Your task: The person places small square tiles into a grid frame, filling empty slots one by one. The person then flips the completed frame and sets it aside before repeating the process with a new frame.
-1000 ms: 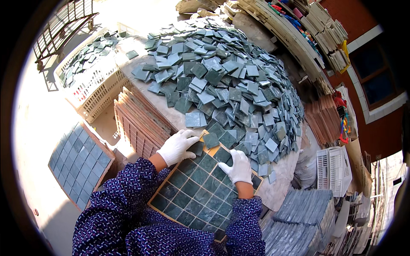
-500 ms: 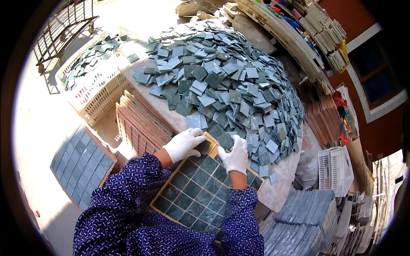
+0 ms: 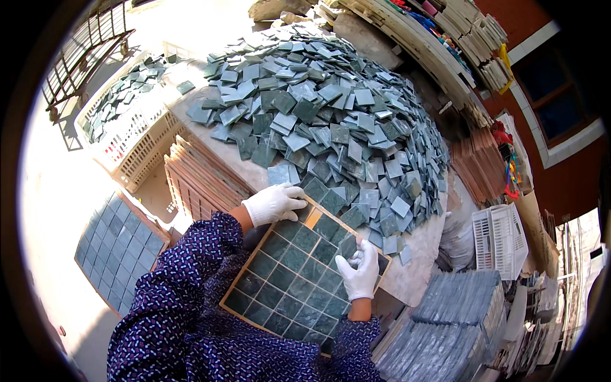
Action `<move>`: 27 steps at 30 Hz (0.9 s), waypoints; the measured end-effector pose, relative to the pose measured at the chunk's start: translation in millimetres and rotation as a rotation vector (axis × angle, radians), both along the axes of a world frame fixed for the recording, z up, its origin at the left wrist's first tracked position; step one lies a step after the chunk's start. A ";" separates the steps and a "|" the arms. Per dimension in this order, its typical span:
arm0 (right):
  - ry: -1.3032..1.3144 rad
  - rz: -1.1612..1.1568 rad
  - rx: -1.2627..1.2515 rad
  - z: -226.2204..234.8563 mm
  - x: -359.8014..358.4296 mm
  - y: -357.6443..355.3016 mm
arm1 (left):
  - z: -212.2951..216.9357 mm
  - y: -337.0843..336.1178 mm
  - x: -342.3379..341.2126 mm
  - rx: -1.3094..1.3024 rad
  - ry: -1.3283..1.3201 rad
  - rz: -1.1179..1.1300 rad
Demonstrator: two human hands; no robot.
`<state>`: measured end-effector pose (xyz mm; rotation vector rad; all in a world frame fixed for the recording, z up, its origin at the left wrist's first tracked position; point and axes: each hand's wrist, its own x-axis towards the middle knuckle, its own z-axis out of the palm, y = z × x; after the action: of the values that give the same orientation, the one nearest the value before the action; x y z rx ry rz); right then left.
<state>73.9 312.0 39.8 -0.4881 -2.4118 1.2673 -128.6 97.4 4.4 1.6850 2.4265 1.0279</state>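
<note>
My left hand [image 3: 275,204], in a white glove, is at the top left corner of a wood-edged tray [image 3: 252,266]. Its curled fingers and thumb are closed about a dark tile [image 3: 303,212] there, partly hidden by them. Rows of square green stone tiles [image 3: 294,259] fill most of the tray. An orange-yellow strip of bare base shows beside the dark tile. Over the tray's right side, my gloved right hand [image 3: 360,272] pinches a green tile [image 3: 347,246] between thumb and fingers, at the upper rows.
A large heap of loose green tiles [image 3: 318,121] covers the table [image 3: 417,270] beyond the tray. Left stand a cream plastic crate [image 3: 143,149], stacked reddish boards [image 3: 203,178] and another tile-filled tray [image 3: 118,248]. Wrapped grey stacks [image 3: 445,325] and a white basket [image 3: 499,242] are at right.
My right hand has moved down and right along the tray with a tile in its fingers. A tile now fills the upper row it was over. The left hand stays at the corner.
</note>
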 end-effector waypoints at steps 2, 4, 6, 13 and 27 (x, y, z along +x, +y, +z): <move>0.015 0.006 -0.046 -6.3 7.1 -4.8 | 0.8 2.4 0.9 -0.032 0.061 -0.046; 0.040 0.023 -0.078 -11.2 9.1 -9.4 | 0.5 -0.3 -1.4 0.011 0.087 -0.078; 0.034 0.034 -0.091 -10.2 9.2 -9.4 | 8.0 2.0 -7.1 0.022 0.045 -0.080; 0.029 -0.019 0.133 9.7 30.3 -0.4 | 2.6 13.4 98.0 -0.198 0.232 0.301; 0.127 -0.080 0.065 21.1 43.8 -16.9 | -3.6 68.4 135.9 -0.229 0.262 0.153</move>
<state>117.8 295.0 60.9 -0.4657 -2.2965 1.1477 7.2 165.8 0.8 1.6704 2.7442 0.5382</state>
